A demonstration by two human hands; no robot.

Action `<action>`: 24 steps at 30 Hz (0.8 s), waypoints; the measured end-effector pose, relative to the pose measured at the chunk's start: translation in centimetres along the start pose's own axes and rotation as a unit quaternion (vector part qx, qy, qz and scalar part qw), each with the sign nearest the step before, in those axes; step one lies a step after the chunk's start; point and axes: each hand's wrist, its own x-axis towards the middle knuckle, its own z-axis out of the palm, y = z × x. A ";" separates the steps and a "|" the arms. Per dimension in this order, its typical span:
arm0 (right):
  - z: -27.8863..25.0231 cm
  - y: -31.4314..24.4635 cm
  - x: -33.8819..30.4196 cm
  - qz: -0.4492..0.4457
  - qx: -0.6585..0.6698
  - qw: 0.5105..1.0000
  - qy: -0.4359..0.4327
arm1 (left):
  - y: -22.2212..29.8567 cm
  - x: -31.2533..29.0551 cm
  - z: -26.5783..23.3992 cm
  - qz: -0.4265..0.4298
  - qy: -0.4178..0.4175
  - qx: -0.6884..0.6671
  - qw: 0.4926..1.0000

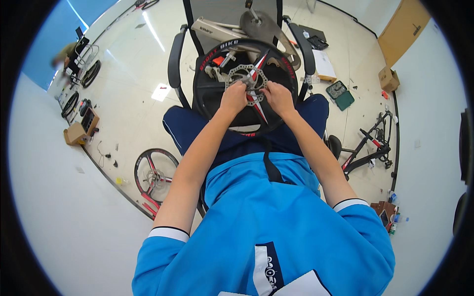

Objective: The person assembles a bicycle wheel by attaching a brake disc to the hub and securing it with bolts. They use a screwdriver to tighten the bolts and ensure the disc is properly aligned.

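Note:
A black bicycle wheel [198,81] with broad spokes and red and white markings rests across my thighs and the chair in front of me. A silver brake disc [234,73] with a perforated, wavy edge sits at its hub. My left hand [234,97] is closed at the left side of the disc, fingertips near the hub. Facing it, my right hand [278,97] pinches at the disc's right side. A thin dark piece shows between the fingertips; what either hand grips is too small to make out. My fingers hide part of the hub.
Metal bike parts [217,30] and a crank with a round grey guard [256,25] lie on the black chair [174,61] beyond the wheel. Another wheel [138,177] is on the left floor. Rightward are a green case [344,100], a bike frame [366,159] and a cardboard box [389,79].

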 end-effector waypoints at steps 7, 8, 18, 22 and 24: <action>-2.2 0.9 3.6 -0.019 -0.017 0.984 -0.176 | 0.5 -0.3 -0.9 0.000 0.006 -0.011 1.000; -2.6 0.4 3.9 -0.038 -0.045 0.983 -0.172 | 0.9 0.1 -1.1 0.006 0.020 -0.017 1.000; 1.0 0.4 -1.3 0.420 0.372 0.823 -0.094 | 0.9 4.5 -2.9 -0.053 0.181 -0.049 0.981; 3.1 0.6 -2.0 0.417 0.475 0.769 -0.092 | -4.2 4.2 -1.8 -0.115 0.065 0.012 0.991; 3.4 0.7 -2.0 0.398 0.423 0.810 -0.078 | -4.5 3.8 -1.1 -0.133 0.049 -0.025 0.990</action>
